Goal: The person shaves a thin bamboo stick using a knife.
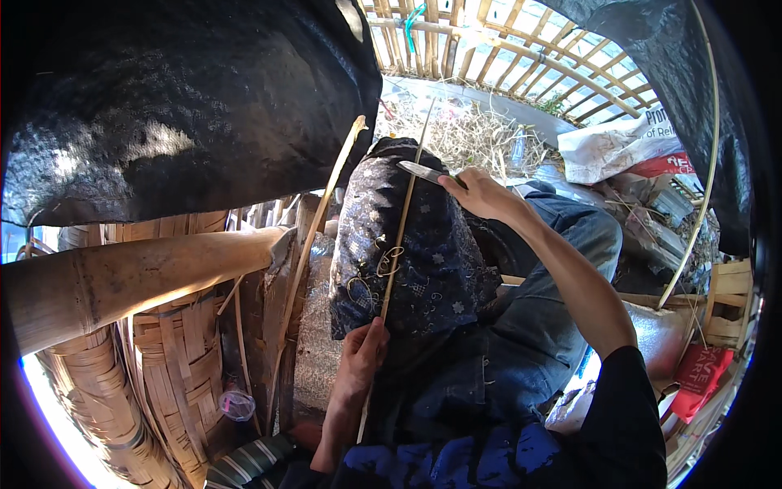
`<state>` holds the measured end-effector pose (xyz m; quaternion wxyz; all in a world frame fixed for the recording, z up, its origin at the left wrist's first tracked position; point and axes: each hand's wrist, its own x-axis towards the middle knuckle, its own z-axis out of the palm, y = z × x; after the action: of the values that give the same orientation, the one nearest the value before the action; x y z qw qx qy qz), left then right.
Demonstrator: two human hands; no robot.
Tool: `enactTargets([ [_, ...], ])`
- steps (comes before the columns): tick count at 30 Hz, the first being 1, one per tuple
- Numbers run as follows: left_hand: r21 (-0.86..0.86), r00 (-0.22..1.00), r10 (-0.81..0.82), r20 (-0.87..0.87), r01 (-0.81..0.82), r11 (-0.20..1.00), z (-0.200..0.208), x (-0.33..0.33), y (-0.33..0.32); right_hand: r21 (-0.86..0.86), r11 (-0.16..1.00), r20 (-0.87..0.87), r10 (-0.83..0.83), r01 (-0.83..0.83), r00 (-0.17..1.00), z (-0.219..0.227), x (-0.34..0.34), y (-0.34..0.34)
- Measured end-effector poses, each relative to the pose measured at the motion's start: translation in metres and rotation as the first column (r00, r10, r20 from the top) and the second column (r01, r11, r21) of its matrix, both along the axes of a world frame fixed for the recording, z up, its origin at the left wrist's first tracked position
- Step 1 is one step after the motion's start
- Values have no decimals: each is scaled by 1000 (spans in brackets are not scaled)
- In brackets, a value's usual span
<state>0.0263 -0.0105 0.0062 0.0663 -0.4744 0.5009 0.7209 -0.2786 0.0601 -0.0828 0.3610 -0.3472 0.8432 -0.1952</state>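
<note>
A long thin bamboo strip (400, 232) runs lengthwise over a dark flower-patterned cloth (444, 269) draped across my leg. My left hand (364, 349) is closed around the strip near the cloth's lower edge, and the strip's tail passes on below it. In my right hand (482, 194) is a knife, its handle hidden by the fingers. The knife blade (420, 171) points left and lies across the upper part of the strip. Several thin curled shavings (389, 261) rest on the cloth beside the strip.
A thick bamboo pole (147, 273) juts in from the left, above woven bamboo panels (175, 367). Black sheeting (179, 114) hangs at upper left. Dry straw (468, 130) lies ahead, before a bamboo lattice (521, 49). A white sack (603, 151) and a red packet (700, 379) are on the right.
</note>
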Motion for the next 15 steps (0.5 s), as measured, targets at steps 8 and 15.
enactTargets([
  [8,82,995,81,-56,-76,994,-11,6,1,29,1000,299,-17,9,954,13,33,13],
  [15,62,996,76,-48,-73,995,-9,3,2,-293,944,96,189,-153,977,39,74,35],
])
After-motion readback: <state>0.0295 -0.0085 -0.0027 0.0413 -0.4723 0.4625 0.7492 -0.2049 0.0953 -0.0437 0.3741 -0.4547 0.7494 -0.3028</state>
